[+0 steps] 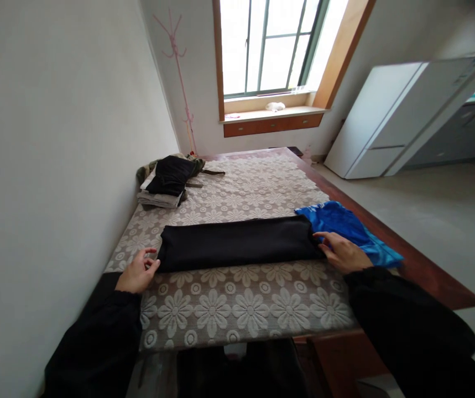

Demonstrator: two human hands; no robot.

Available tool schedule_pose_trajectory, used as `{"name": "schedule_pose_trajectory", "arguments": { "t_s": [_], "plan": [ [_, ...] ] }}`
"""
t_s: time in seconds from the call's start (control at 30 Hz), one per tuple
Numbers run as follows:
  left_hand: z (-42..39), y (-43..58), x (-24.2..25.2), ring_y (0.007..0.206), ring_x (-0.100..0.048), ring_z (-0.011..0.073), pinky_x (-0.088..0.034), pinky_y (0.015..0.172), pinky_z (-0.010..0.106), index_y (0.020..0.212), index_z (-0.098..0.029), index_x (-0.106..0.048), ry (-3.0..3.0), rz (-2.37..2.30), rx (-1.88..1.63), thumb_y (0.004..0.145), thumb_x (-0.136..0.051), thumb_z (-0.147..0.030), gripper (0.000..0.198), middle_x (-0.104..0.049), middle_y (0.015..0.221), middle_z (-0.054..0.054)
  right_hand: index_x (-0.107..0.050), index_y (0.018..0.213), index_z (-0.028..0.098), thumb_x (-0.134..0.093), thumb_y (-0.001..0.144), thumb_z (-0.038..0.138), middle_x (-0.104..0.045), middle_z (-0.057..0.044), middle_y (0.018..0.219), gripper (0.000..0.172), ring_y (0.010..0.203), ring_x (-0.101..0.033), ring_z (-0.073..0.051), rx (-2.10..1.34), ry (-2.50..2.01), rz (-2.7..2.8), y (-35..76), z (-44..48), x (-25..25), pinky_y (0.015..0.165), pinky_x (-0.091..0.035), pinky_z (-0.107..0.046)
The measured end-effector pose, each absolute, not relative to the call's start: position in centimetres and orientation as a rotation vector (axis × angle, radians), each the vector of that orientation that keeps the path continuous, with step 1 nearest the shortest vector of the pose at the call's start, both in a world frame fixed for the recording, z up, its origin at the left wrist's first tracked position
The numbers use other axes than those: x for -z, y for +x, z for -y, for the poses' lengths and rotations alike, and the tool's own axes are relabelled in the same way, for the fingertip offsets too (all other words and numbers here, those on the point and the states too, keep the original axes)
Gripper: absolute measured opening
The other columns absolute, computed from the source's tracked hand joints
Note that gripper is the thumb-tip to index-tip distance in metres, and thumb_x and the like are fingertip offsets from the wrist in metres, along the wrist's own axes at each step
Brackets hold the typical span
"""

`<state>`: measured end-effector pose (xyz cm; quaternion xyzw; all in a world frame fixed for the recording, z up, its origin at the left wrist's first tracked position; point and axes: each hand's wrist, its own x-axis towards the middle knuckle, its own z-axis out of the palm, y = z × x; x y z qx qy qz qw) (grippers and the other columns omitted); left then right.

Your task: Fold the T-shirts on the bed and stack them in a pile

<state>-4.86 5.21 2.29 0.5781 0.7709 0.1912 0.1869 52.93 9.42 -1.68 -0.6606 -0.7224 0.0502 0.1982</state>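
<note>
A black garment (237, 243), folded into a long flat strip, lies crosswise on a floral lace tablecloth (231, 309). At its near left corner, my left hand (138, 271) pinches the edge between thumb and fingers, with the index finger standing off the cloth. My right hand (343, 253) has its thumb and fingers closed on the strip's right end. Just behind and beside my right hand lies a blue printed garment (340, 221), loosely spread and partly covered by the black strip's end and my hand.
Against the left wall, a stack of folded clothes (168, 179) sits on the table, straps trailing right. The table's bare reddish-brown edge (428, 276) runs along the right. Beyond stand a pink coat rack (181, 77), a window (274, 44) and a white fridge (378, 121).
</note>
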Motion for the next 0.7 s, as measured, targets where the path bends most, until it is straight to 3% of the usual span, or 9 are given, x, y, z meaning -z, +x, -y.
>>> {"name": "schedule_pose_trajectory", "arguments": {
  "t_s": [0.13, 0.23, 0.37, 0.5, 0.7],
  "plan": [
    [-6.8, -1.2, -4.8, 0.097, -0.066, 0.0233, -0.049, 0.087, 0.036, 0.119, -0.023, -0.059, 1.957, -2.152, -0.465, 0.090, -0.047, -0.033, 0.033, -0.068, 0.120, 0.008, -0.064, 0.121, 0.026, -0.044, 0.096, 0.036, -0.069, -0.007, 0.117, 0.033, 0.106, -0.064, -0.026, -0.024, -1.699, 2.095, 48.1, -10.0, -2.3, 0.090, -0.049, -0.037],
    [-9.0, 5.0, -5.4, 0.117, -0.060, 0.0246, -0.044, 0.101, 0.036, 0.121, -0.022, -0.061, 2.266, -1.813, -0.454, 0.094, -0.045, -0.030, 0.032, -0.066, 0.126, 0.008, -0.061, 0.130, 0.025, -0.040, 0.099, 0.036, -0.065, -0.006, 0.129, 0.039, 0.118, -0.058, -0.026, -0.110, -1.507, 2.289, 41.0, -11.4, -3.3, 0.100, -0.046, -0.039],
    [-13.0, 12.5, -3.2, 0.127, -0.052, 0.0258, -0.037, 0.109, 0.040, 0.128, -0.019, -0.059, 2.484, -1.650, -0.383, 0.093, -0.049, -0.022, 0.037, -0.061, 0.136, 0.011, -0.053, 0.142, 0.022, -0.042, 0.098, 0.038, -0.051, -0.009, 0.149, 0.047, 0.137, -0.044, -0.032, -0.191, -1.529, 2.475, 32.8, -14.3, -1.0, 0.109, -0.037, -0.050],
    [-16.5, 14.2, -0.4, 0.125, -0.053, 0.0294, -0.036, 0.108, 0.049, 0.126, -0.018, -0.059, 2.480, -1.705, -0.370, 0.092, -0.051, -0.021, 0.035, -0.060, 0.135, 0.014, -0.046, 0.147, 0.024, -0.041, 0.097, 0.034, -0.043, -0.008, 0.156, 0.051, 0.144, -0.034, -0.033, -0.182, -1.532, 2.465, 30.7, -17.4, 1.7, 0.114, -0.025, -0.058],
    [-17.9, 12.6, 1.5, 0.118, -0.055, 0.0246, -0.038, 0.104, 0.041, 0.117, -0.020, -0.061, 2.470, -1.675, -0.517, 0.097, -0.045, -0.024, 0.025, -0.063, 0.125, 0.011, -0.046, 0.146, 0.019, -0.038, 0.101, 0.039, -0.044, -0.011, 0.155, 0.050, 0.145, -0.031, -0.031, -0.119, -1.483, 2.414, 32.1, -18.9, 4.1, 0.118, -0.019, -0.054]
  ]
}}
